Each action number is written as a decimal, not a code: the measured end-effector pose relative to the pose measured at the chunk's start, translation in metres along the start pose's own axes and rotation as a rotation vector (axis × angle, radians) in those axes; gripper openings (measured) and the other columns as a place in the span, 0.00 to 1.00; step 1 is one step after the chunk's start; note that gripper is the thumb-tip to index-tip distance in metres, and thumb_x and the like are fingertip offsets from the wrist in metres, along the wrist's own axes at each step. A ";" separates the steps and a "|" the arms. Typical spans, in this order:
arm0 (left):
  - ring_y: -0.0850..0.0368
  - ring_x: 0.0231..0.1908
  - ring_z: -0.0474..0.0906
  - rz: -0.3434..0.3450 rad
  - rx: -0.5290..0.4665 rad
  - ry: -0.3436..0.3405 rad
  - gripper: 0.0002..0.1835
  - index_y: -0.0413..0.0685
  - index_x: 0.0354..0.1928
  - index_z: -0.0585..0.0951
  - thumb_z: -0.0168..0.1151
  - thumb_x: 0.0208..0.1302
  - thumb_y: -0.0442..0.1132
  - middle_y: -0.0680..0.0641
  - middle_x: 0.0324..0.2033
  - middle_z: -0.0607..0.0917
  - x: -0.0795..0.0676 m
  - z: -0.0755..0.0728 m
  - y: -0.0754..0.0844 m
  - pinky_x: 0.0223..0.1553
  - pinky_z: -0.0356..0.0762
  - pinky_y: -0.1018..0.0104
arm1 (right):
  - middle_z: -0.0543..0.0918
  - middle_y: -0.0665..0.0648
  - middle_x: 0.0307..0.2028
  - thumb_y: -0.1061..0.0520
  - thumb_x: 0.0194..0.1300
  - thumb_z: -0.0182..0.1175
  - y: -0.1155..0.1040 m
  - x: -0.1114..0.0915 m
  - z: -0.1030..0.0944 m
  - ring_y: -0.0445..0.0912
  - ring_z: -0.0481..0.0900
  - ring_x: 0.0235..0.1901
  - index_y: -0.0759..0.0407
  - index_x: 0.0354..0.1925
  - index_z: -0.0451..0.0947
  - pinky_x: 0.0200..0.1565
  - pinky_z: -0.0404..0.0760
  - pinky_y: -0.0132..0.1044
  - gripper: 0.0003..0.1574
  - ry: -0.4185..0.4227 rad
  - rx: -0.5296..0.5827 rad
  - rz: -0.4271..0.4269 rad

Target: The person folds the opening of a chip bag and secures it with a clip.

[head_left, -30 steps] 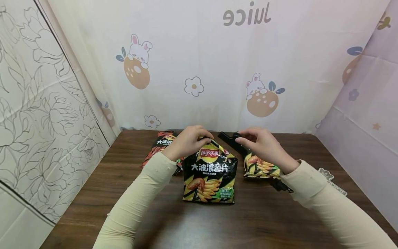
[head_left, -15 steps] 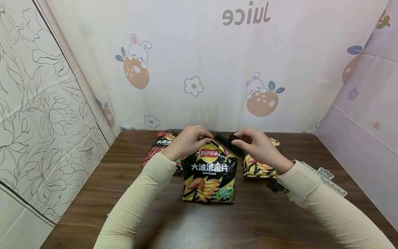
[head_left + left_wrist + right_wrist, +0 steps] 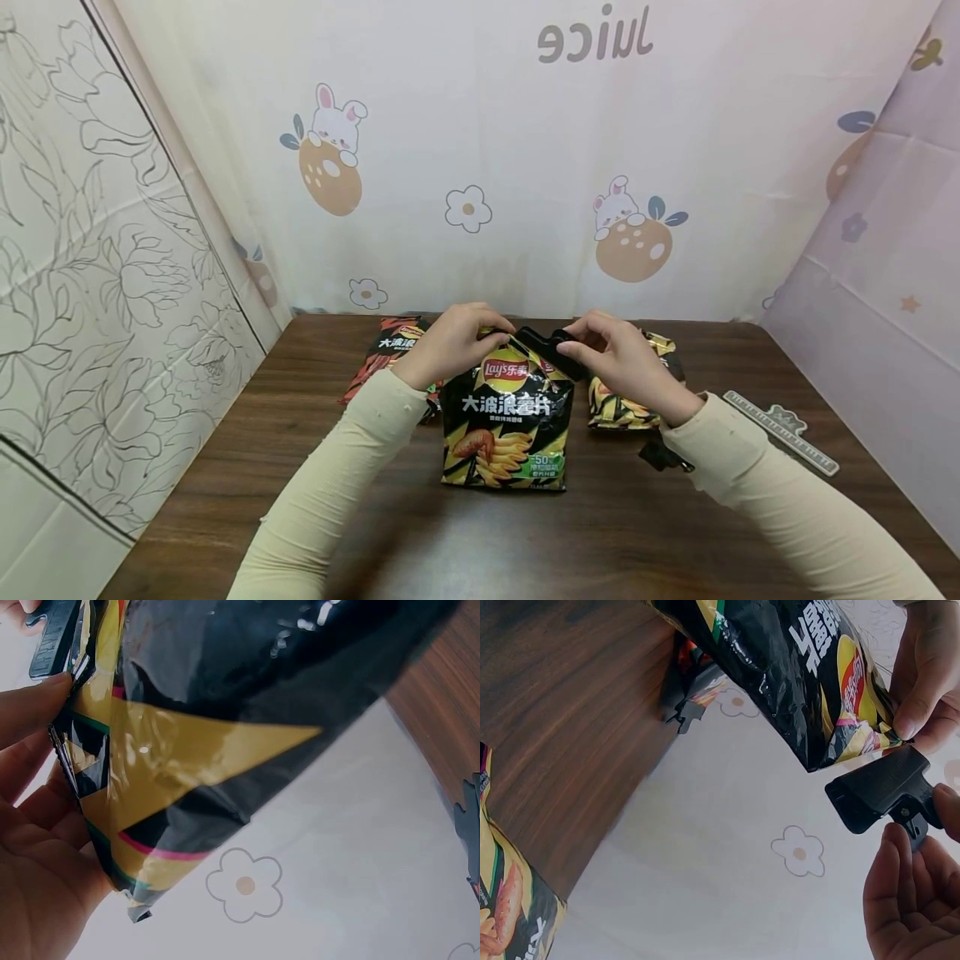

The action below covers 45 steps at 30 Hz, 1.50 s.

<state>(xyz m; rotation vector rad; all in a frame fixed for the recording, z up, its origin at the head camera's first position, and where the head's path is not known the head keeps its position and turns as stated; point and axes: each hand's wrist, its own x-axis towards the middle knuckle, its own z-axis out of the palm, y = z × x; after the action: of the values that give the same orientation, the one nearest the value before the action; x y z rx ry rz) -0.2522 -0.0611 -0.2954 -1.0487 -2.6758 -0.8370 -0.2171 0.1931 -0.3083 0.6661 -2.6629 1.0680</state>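
Observation:
A black and yellow Lay's chip bag (image 3: 506, 425) stands upright on the table, its top corner folded inward. My left hand (image 3: 457, 342) pinches the top of that bag between thumb and fingers. In my right hand (image 3: 630, 362) is a wide black bag clip (image 3: 551, 350), its handles squeezed between thumb and fingers. The clip lies slanted along the bag's sloping right top edge in the head view. From the right wrist, the clip's broad end (image 3: 866, 787) appears right beside the folded top, close to my left fingertips (image 3: 913, 724).
A red chip bag (image 3: 382, 358) lies behind on the left, with a black clip (image 3: 682, 712) at its end. Another black and yellow chip bag (image 3: 626, 408) is behind my right hand. A small black object (image 3: 663, 456) and a pale ruler (image 3: 783, 433) lie to the right.
My right hand has moved left and slightly toward me, bringing the black bag clip to the bag's top right edge. The left hand and chip bag have stayed in place.

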 end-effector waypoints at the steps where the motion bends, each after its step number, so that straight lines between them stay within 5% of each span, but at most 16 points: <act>1: 0.60 0.43 0.81 -0.002 -0.005 0.002 0.09 0.49 0.47 0.87 0.61 0.69 0.38 0.51 0.44 0.86 0.000 0.000 0.000 0.46 0.80 0.64 | 0.80 0.53 0.36 0.50 0.68 0.62 0.000 0.000 0.000 0.43 0.76 0.29 0.55 0.45 0.82 0.32 0.76 0.35 0.11 0.003 -0.001 -0.005; 23: 0.60 0.43 0.83 -0.030 -0.059 0.022 0.07 0.49 0.44 0.86 0.62 0.68 0.38 0.51 0.45 0.87 -0.002 0.001 0.000 0.47 0.81 0.63 | 0.83 0.52 0.35 0.51 0.67 0.63 -0.002 0.004 0.001 0.44 0.79 0.28 0.54 0.42 0.85 0.30 0.76 0.35 0.10 -0.003 0.025 -0.011; 45: 0.60 0.43 0.81 0.005 -0.054 0.049 0.08 0.48 0.45 0.86 0.61 0.69 0.38 0.51 0.45 0.87 -0.002 0.002 -0.001 0.46 0.80 0.62 | 0.84 0.58 0.35 0.45 0.67 0.62 0.010 0.011 0.005 0.46 0.78 0.27 0.52 0.46 0.84 0.32 0.77 0.40 0.16 -0.127 0.106 0.090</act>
<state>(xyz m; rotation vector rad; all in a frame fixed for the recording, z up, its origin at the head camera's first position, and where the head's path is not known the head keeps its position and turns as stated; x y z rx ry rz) -0.2514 -0.0611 -0.2981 -1.0321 -2.6229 -0.9260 -0.2316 0.1921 -0.3138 0.6590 -2.7837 1.2373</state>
